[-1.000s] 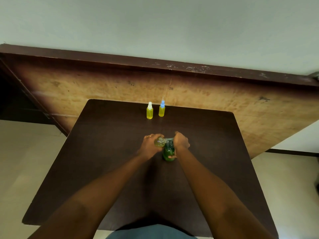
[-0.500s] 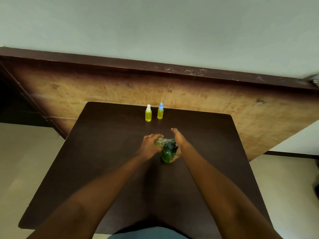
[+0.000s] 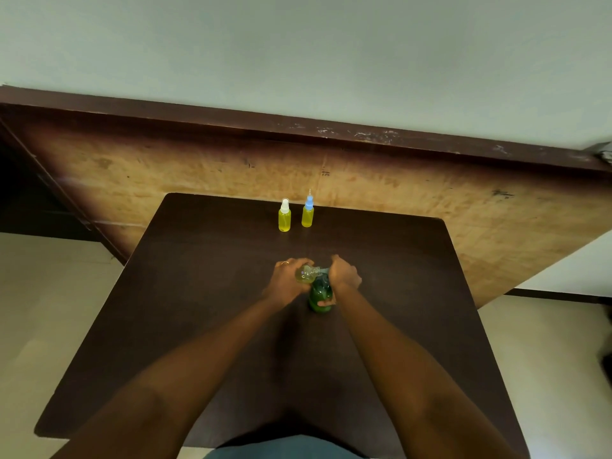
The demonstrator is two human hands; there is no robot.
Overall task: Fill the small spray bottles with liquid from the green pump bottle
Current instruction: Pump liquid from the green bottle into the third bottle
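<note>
The green pump bottle (image 3: 320,294) stands at the middle of the dark table (image 3: 198,293). My right hand (image 3: 344,274) is closed over its pump head, thumb around the bottle's body. My left hand (image 3: 287,280) holds a small clear spray bottle (image 3: 308,272), tilted, with its open neck at the pump's spout; a little yellow liquid shows inside. Two more small spray bottles stand upright at the table's far edge: a yellow one with a white cap (image 3: 284,216) and a yellow one with a blue cap (image 3: 307,212).
A large wooden board (image 3: 430,200) leans against the wall behind the table. Pale floor shows on both sides of the table. The table's near edge is at my body.
My right hand opened off the pump half a second ago and has closed down over it again. The left hand and small bottle have stayed at the spout.
</note>
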